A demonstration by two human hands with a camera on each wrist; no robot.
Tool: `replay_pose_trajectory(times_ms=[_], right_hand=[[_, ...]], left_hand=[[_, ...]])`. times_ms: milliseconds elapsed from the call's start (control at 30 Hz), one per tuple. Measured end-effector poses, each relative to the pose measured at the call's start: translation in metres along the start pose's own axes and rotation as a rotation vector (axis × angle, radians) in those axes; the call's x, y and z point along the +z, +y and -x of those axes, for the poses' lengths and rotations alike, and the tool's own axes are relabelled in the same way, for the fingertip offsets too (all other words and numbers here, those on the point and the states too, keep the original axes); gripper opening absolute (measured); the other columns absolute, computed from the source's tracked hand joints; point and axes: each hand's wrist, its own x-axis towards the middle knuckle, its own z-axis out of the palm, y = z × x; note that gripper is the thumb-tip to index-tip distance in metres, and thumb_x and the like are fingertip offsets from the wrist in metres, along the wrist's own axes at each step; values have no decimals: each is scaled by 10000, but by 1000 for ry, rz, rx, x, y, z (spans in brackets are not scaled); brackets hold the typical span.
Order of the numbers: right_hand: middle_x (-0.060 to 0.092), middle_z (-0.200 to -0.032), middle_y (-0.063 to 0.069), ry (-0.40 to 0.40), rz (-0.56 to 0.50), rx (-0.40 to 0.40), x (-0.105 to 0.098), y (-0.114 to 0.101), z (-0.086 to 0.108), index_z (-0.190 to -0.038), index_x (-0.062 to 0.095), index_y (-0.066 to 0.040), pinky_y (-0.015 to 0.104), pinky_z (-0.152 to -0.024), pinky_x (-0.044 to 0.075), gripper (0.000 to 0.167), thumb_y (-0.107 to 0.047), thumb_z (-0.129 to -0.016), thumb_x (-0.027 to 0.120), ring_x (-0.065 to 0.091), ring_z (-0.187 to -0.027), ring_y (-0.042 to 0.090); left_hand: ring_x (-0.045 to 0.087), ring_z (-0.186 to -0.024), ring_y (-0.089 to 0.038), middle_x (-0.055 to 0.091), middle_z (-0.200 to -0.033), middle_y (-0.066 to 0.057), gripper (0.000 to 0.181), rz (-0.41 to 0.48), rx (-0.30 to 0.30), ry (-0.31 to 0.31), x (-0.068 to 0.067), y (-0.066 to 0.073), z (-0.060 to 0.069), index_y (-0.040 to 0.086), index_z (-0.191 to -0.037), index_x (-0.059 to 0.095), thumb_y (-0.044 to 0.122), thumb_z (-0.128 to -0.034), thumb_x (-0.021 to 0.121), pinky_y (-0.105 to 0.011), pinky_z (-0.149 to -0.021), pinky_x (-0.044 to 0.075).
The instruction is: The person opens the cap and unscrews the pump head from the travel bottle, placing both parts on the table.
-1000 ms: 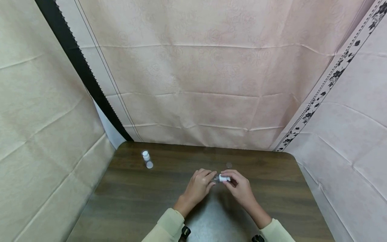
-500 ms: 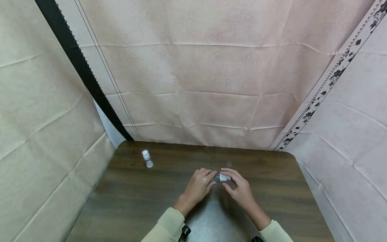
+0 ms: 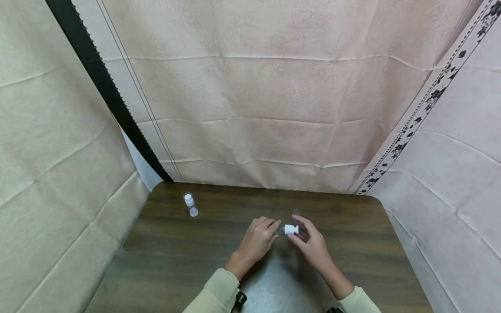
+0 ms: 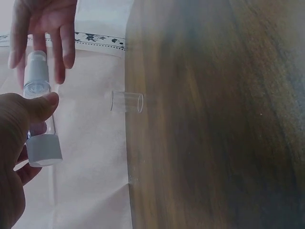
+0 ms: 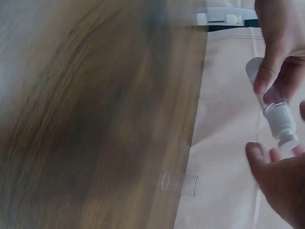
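Note:
My left hand (image 3: 255,240) grips a small clear pump bottle (image 4: 44,117) by its body, thumb across its front in the left wrist view. The bottle lies sideways in the head view, its white pump top (image 3: 291,229) pointing right. My right hand (image 3: 312,244) is around that top end with its fingers spread and extended, apart from the pump in the left wrist view. A clear tubular cap (image 4: 127,101) stands on the table just beyond my right hand. Most of the bottle's clear body is hidden by the left fingers in the head view.
A second small bottle with a white top (image 3: 189,202) stands at the back left of the brown wooden table (image 3: 164,261). Pale cloth (image 3: 250,108) hangs behind the table's back edge and on both sides.
My right fingers have come off the bottle's white top and spread apart, the fingertips moving slightly away and to the right. The left hand keeps its hold and has hardly moved.

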Motion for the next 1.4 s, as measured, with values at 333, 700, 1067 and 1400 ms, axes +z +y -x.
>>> replay_pose_trajectory(times_ms=[333,700,1067,1400], right_hand=[[597,-1384,255,-61,-284,334,-3,-9,-7,-1392,585,-42,349,-905,603,413,-163,-1009,683,654,-1193,313],[644,-1197,192,-90,-298,413,-1,-9,-12,-1219,687,29,433,-917,598,224,-43,-1011,643,668,-1015,214],[666,-1219,203,-77,-268,362,-3,-13,-12,-1198,698,39,275,-819,608,242,-13,-962,703,670,-1019,204],[726,-1124,152,-40,-103,232,-1,-9,-11,-1116,750,-46,195,-775,546,211,-20,-908,769,666,-955,188]], left_hand=[[684,-956,-129,763,-1074,-4,365,-54,31,8,4,1,0,102,-1182,767,194,-845,870,-295,-792,555],[687,-950,-120,770,-1084,-11,348,-95,35,-14,3,3,-2,107,-1193,773,182,-864,857,-269,-812,563],[681,-965,-114,764,-1105,-2,364,-79,22,-34,2,2,-1,124,-1218,762,239,-882,842,-259,-829,559],[680,-960,-116,765,-1090,-1,414,-35,4,-25,3,1,1,122,-1218,761,230,-836,881,-272,-820,562]])
